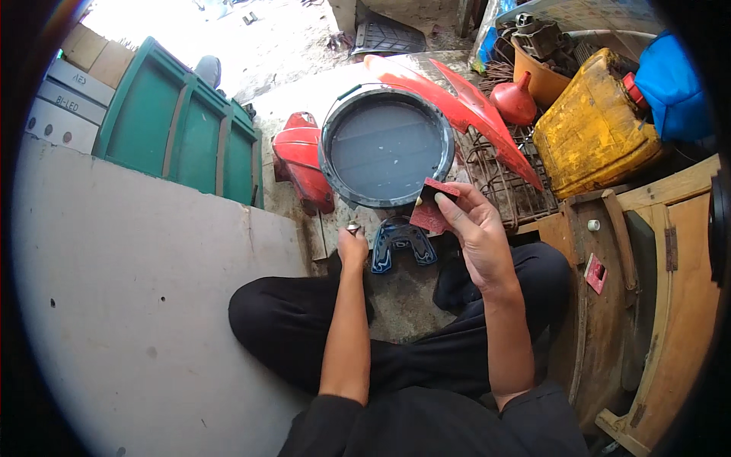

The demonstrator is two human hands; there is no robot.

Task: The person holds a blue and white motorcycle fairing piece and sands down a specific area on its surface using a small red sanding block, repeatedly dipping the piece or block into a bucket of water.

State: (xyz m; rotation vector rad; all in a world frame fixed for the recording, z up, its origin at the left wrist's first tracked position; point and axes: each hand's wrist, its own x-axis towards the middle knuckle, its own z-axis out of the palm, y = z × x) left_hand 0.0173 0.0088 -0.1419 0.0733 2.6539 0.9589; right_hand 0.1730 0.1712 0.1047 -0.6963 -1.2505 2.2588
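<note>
The right hand [481,228] pinched a red pad [428,219] between its fingers near five o'clock on the basin [325,156]; a slackened pinch could have dropped it. The left hand [352,248] gripped a small metal-tipped object [352,227].

The left hand [352,250] holds a small metal-tipped object [352,228]; the right hand [481,234] pinches a red piece [431,219]. Beyond them stands a round black tub [388,202] of liquid, a black-and-blue U-shaped part [400,231] on its near side, a yellow jerrycan [594,126] rightward.
</note>
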